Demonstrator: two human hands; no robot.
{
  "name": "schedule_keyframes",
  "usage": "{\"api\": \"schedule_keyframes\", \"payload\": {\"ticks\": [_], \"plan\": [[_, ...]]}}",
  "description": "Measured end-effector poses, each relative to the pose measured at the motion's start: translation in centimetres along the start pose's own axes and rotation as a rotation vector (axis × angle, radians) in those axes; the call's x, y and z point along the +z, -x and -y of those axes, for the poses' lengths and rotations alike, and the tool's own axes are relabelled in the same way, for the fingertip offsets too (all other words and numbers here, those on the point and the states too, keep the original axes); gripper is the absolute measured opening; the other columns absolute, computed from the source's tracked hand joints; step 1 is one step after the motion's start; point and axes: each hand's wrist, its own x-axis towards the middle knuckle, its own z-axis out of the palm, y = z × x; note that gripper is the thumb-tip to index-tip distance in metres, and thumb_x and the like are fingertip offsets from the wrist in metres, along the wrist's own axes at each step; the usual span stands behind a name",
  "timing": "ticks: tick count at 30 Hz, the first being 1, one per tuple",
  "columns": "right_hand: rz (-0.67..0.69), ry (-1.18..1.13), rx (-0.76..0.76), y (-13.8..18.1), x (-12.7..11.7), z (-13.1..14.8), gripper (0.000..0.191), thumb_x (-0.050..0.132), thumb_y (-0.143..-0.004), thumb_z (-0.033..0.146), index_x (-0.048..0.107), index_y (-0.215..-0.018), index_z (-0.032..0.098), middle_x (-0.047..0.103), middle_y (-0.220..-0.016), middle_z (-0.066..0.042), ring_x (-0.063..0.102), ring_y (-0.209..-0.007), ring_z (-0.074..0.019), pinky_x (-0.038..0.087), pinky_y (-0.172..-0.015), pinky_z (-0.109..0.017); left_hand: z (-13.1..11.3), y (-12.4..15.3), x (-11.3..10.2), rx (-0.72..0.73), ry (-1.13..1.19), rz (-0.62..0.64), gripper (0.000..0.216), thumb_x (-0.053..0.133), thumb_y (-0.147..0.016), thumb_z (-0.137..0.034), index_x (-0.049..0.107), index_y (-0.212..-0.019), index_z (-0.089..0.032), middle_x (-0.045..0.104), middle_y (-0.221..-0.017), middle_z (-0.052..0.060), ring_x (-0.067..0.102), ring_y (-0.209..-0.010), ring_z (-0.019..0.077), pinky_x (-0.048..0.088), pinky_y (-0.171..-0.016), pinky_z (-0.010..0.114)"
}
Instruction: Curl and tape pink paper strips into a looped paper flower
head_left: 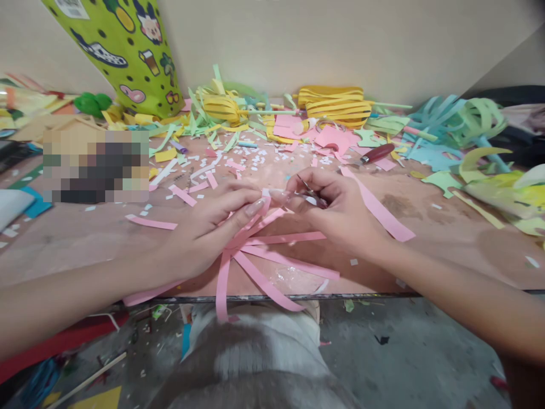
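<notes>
Here are the pink strips, fanned out from one meeting point near the tabletop's front edge, a couple of their ends poking out past it above the lap! The left hand lies across the fan, thumb and fingers pinching one raised strip, right by a small white tab. Close in from the other side comes the right hand, fingers curled around a thin metal tool, mostly hidden, its exact kind impossible to tell. Just beyond that hand, a loose pink strip slants across the tabletop, and a red handle lies farther back. White scraps are scattered everywhere behind the hands! Along the back, yellow fringed rolls sit in the middle, a yellow lantern to their left, blue curls out to the right, and a patterned green bag leaning tall at back left. Down below, more litter dots the grey floor.
</notes>
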Motion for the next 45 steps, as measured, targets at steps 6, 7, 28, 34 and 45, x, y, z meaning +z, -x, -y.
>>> {"api": "schedule_keyframes", "payload": {"ticks": [6, 7, 28, 34, 45], "plan": [[-0.01, 0.039, 0.03, 0.1, 0.1, 0.0, 0.015, 0.07, -0.089, 0.025, 0.063, -0.077, 0.018, 0.049, -0.067, 0.003, 0.038, -0.062, -0.0093, 0.031, -0.057, -0.027, -0.1, -0.2, 0.2, 0.007, 0.01, 0.0, 0.025, 0.045, -0.106, -0.029, 0.066, -0.097, -0.019, 0.069, -0.106, 0.003, 0.06, -0.107, 0.0184, 0.048, -0.097, 0.028], [-0.01, 0.039, 0.021, 0.0, 0.0, 0.0, 0.014, 0.07, -0.089, 0.025, 0.063, -0.078, 0.018, 0.05, -0.068, 0.003, 0.039, -0.062, -0.0094, 0.031, -0.057, -0.027, -0.1, -0.2, 0.2, 0.001, 0.01, -0.002, 0.025, 0.045, -0.106, -0.03, 0.066, -0.097, -0.019, 0.069, -0.106, 0.003, 0.06, -0.106, 0.0185, 0.048, -0.097, 0.028], [0.142, 0.103, -0.045, 0.0, -0.1, -0.9, 0.006, 0.066, -0.083, 0.014, 0.068, -0.086, 0.018, 0.065, -0.079, 0.0, 0.054, -0.069, -0.0115, 0.039, -0.062, -0.025, 1.0, -1.1, -0.4, -0.048, -0.038, 0.021, 0.031, 0.054, -0.102, -0.046, 0.068, -0.096, -0.019, 0.067, -0.093, 0.001, 0.059, -0.089, 0.0177, 0.042, -0.08, 0.028], [0.184, 0.116, -0.126, -0.2, -0.1, -2.1, 0.008, 0.064, -0.085, 0.015, 0.069, -0.091, 0.018, 0.067, -0.08, 0.0, 0.056, -0.071, -0.0117, 0.042, -0.066, -0.025, 1.1, -1.5, -0.7, 0.009, -0.086, 0.119, 0.029, 0.047, -0.105, -0.036, 0.066, -0.091, -0.019, 0.065, -0.086, -0.001, 0.058, -0.085, 0.0156, 0.043, -0.082, 0.027], [0.284, 0.171, -0.159, -0.8, -1.6, -2.2, 0.04, 0.059, -0.081, 0.004, 0.073, -0.115, 0.02, 0.073, -0.09, -0.001, 0.061, -0.081, -0.0151, 0.044, -0.073, -0.028, 2.0, -2.1, -1.6, 0.017, -0.157, 0.236, 0.029, 0.049, -0.103, -0.035, 0.065, -0.086, -0.018, 0.066, -0.085, 0.001, 0.06, -0.081, 0.0157, 0.043, -0.077, 0.025]]}}
